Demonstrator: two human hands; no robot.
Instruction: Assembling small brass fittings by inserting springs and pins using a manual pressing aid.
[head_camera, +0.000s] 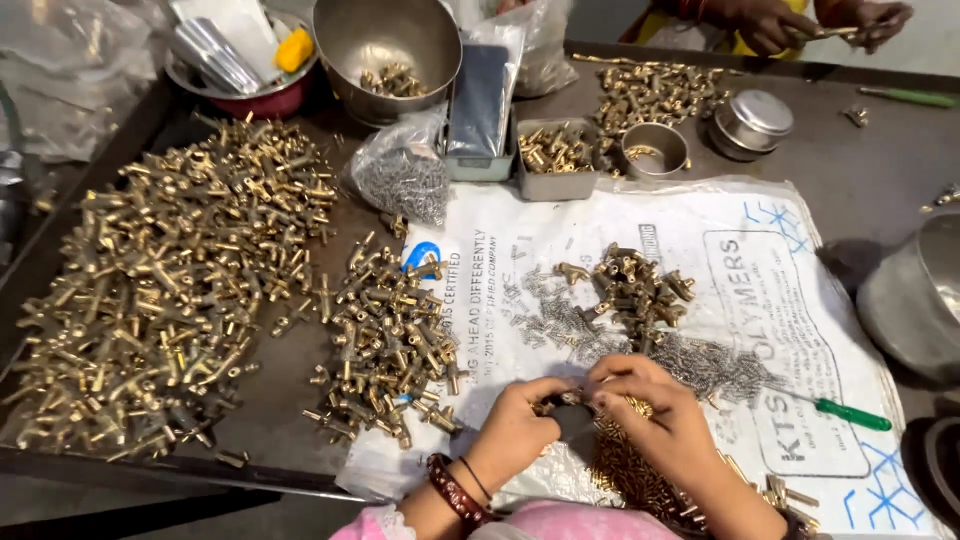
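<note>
A small brass fitting (556, 404) sits pinched between the two hands near the bottom middle of the view, just above a white printed sack (700, 300) spread over the dark table (870, 170). The left hand (515, 430) curls its fingers around the part from the left, a dark red bangle (452, 490) on its wrist, while the right hand (650, 410) closes thumb and fingertips on it from the other side, so both hands meet and touch over it. Under the right hand lies a heap of small brass pins (625, 465). Just beyond the hands spreads a scatter of little steel springs (690, 365), with a small pile of brass fittings (635, 285) behind it and a green-handled screwdriver (850, 413) to the right. A larger mound of brass parts (170, 280) covers the left of the table. At the far edge, another person's hands (800, 20) work near a steel bowl (385, 50).
</note>
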